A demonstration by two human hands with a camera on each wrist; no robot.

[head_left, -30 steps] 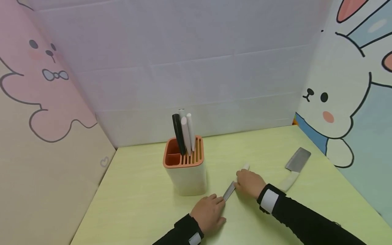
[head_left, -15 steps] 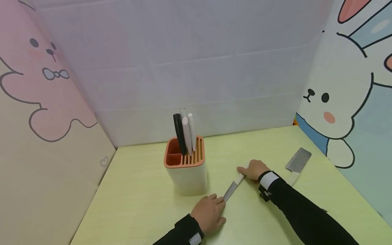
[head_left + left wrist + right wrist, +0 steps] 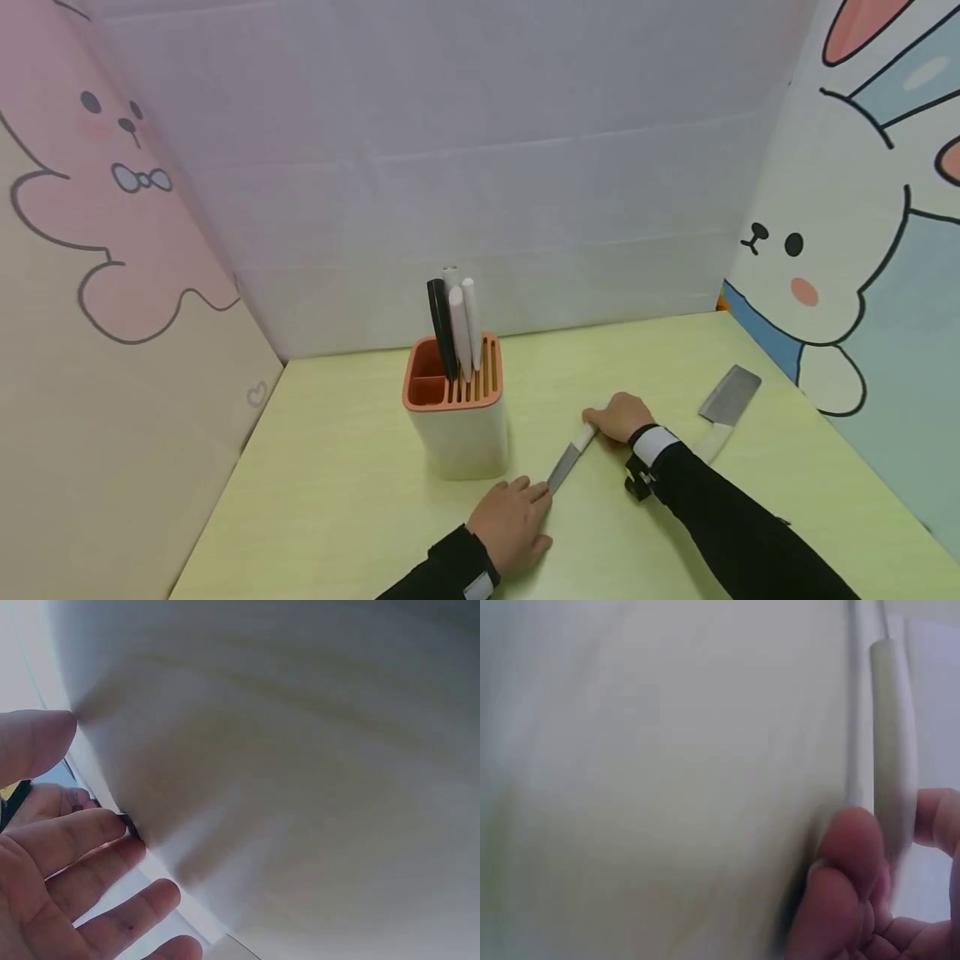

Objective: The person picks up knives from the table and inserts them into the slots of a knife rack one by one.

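Pale green table [image 3: 337, 500] boxed by cartoon walls. My right hand [image 3: 621, 417] curls round the white handle of the knife [image 3: 567, 460], mid-table near the front edge; my left hand [image 3: 513, 525] lies flat, fingertips on the blade tip. I judge it light, stiff, sharp: take the handle. Beyond: block [image 3: 454, 412], cleaver [image 3: 723, 402].

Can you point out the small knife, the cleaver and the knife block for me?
small knife [image 3: 564, 467], head view, on its blade.
cleaver [image 3: 731, 392], head view, on its blade.
knife block [image 3: 459, 433], head view, on its white front wall.
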